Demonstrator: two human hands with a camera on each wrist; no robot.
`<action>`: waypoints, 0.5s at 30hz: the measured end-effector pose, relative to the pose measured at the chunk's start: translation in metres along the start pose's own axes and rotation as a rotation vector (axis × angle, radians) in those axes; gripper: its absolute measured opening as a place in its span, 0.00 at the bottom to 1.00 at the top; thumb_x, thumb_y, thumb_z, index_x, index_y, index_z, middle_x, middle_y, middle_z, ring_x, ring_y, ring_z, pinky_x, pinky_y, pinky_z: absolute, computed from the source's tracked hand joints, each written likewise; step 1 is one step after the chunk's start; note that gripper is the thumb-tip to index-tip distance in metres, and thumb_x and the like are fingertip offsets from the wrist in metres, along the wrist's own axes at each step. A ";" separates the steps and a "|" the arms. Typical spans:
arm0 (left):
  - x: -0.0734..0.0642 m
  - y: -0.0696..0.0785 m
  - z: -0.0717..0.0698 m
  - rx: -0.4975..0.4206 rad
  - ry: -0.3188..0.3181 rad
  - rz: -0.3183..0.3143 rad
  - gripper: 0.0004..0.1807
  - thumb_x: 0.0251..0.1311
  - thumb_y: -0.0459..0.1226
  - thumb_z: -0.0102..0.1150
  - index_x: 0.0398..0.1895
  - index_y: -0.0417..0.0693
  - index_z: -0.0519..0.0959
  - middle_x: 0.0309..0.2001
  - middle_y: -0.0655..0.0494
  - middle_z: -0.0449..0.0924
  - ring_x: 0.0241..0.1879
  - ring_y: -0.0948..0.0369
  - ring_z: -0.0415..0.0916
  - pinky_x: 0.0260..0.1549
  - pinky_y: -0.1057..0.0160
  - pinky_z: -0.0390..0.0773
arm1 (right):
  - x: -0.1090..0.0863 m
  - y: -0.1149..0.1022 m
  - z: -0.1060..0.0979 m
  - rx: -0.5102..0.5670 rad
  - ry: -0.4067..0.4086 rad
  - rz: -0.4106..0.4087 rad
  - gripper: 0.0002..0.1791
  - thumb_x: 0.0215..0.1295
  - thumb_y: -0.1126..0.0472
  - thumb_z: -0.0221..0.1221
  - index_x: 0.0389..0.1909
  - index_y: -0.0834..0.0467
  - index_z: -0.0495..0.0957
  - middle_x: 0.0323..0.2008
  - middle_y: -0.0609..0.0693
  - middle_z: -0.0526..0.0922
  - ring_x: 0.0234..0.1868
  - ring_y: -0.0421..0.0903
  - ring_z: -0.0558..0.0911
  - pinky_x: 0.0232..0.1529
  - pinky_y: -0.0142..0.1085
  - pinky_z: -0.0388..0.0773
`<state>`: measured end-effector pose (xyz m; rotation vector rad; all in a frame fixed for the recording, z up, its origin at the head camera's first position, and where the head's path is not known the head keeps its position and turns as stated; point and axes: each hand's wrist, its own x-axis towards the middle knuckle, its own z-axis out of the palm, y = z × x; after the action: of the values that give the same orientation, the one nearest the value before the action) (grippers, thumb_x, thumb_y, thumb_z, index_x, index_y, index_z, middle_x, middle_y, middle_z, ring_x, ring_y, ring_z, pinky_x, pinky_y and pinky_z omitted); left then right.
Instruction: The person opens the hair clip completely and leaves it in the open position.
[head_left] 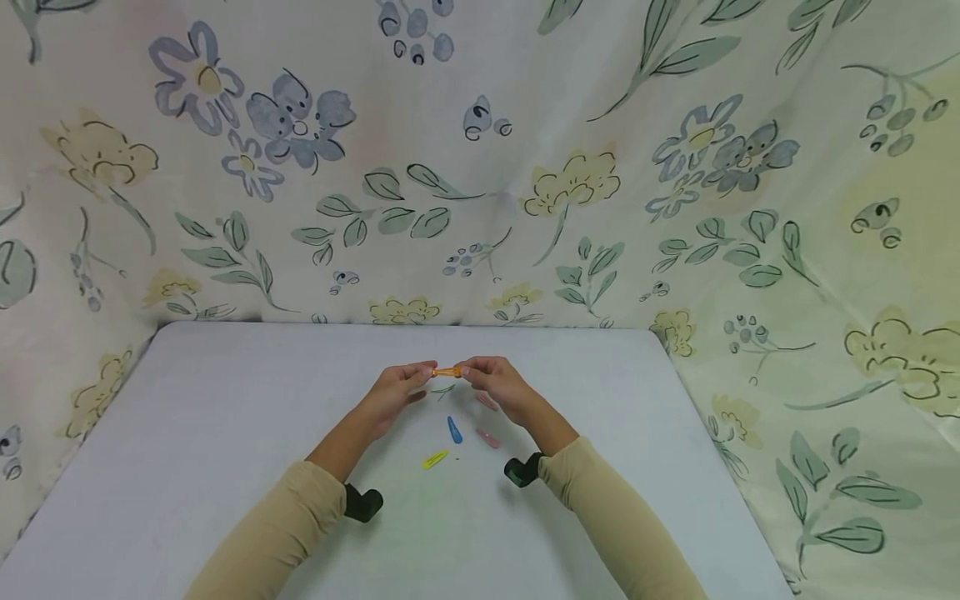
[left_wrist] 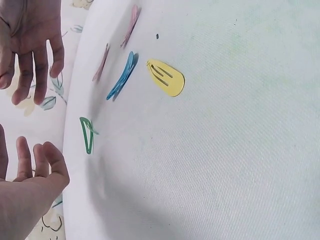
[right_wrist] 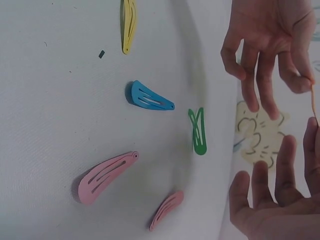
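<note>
An orange hair clip (head_left: 447, 372) is stretched between my two hands above the far part of the table. My left hand (head_left: 392, 392) pinches its left end between thumb and fingertips, and my right hand (head_left: 501, 387) pinches the right end. In the right wrist view only a thin orange edge of the clip (right_wrist: 314, 102) shows. Below the hands lies a green hair clip (right_wrist: 198, 131), its strips standing apart. Nearer are a blue hair clip (right_wrist: 151, 98), a yellow hair clip (left_wrist: 166, 78), a pink hair clip (right_wrist: 107, 177) and a second pink one (right_wrist: 167, 210).
A white-covered table (head_left: 225, 417) spreads under both arms, with its far edge against a floral cloth (head_left: 450, 167). A tiny dark speck (right_wrist: 101, 54) lies near the yellow clip. Dark wrist-worn cameras (head_left: 363, 504) jut inward from both beige sleeves.
</note>
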<state>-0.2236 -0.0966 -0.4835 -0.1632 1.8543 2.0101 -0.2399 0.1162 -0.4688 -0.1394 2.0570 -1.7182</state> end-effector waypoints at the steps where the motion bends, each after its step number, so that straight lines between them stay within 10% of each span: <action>1: 0.000 0.000 0.000 0.002 0.001 0.000 0.19 0.72 0.41 0.55 0.58 0.36 0.77 0.70 0.52 0.68 0.71 0.53 0.62 0.66 0.50 0.66 | 0.000 0.000 0.000 0.001 0.000 -0.002 0.14 0.75 0.60 0.55 0.52 0.65 0.80 0.53 0.54 0.82 0.64 0.61 0.70 0.67 0.55 0.63; 15: 0.001 0.000 0.000 0.020 0.005 0.007 0.15 0.72 0.38 0.55 0.53 0.35 0.78 0.71 0.52 0.67 0.69 0.53 0.63 0.65 0.50 0.67 | 0.000 0.000 0.000 -0.027 0.004 0.001 0.15 0.75 0.60 0.54 0.53 0.64 0.80 0.53 0.54 0.82 0.63 0.61 0.72 0.67 0.55 0.64</action>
<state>-0.2244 -0.0958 -0.4841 -0.1561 1.8799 1.9964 -0.2397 0.1161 -0.4688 -0.1438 2.0830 -1.6923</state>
